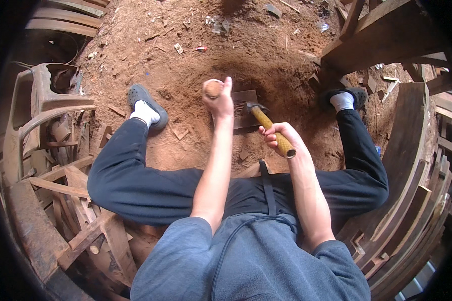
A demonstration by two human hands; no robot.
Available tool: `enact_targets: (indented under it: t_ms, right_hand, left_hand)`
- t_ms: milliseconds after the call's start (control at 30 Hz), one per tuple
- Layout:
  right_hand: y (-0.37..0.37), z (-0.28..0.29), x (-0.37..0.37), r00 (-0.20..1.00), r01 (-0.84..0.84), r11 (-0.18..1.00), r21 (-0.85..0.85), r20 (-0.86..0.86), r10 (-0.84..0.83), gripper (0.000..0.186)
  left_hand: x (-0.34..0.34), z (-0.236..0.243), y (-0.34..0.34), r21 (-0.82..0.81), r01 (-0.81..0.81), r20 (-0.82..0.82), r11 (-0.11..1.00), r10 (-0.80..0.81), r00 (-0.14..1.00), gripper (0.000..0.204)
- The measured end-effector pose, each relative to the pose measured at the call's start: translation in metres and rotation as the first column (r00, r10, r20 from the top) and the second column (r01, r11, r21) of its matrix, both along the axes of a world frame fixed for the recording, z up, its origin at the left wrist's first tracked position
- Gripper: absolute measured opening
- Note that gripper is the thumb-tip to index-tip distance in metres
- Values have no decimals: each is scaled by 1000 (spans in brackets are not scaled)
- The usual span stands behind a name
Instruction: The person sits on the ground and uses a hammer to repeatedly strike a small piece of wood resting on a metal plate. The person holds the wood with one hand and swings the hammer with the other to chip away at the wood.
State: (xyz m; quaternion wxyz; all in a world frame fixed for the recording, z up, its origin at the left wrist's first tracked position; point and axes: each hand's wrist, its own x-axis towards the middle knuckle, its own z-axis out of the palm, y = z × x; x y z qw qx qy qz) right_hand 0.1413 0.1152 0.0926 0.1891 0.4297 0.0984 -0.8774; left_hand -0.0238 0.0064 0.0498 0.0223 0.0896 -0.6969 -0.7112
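Observation:
My left hand (pixel 219 103) is closed around a round-ended wooden handle (pixel 214 89), seen end-on, with my thumb pointing up beside it. Whatever lies below that fist is hidden. In my right hand (pixel 281 134) is a hammer, gripped by its yellow textured handle (pixel 266 120). Its dark metal head (pixel 256 106) points away from me, over or against a flat brown wooden board (pixel 246 122) on the ground. I cannot tell whether the head touches the board. The board lies between my feet, partly covered by my left hand and the hammer.
Sawdust-covered ground (pixel 155 60) spreads ahead, with scraps and litter. On the left stands a worn brown plastic chair (pixel 27 120) beside piled wood offcuts (pixel 80 185). Long planks (pixel 404 135) lean at the right, near a heavy timber frame (pixel 381 40). A dark cord (pixel 231 231) crosses my shirt.

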Motion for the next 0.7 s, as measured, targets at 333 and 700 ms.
enact_targets:
  t_ms: [333, 700]
  right_hand:
    - [-1, 3, 12, 1000, -4, 1000, 30, -23, 4, 27]
    - [37, -15, 19, 955, 258, 882, -395, -37, -295, 28]
  left_hand:
    - [-17, -2, -28, 165, 195, 44, 967, -205, 978, 20]
    - [5, -9, -15, 193, 426, 64, 884, -445, 893, 21]
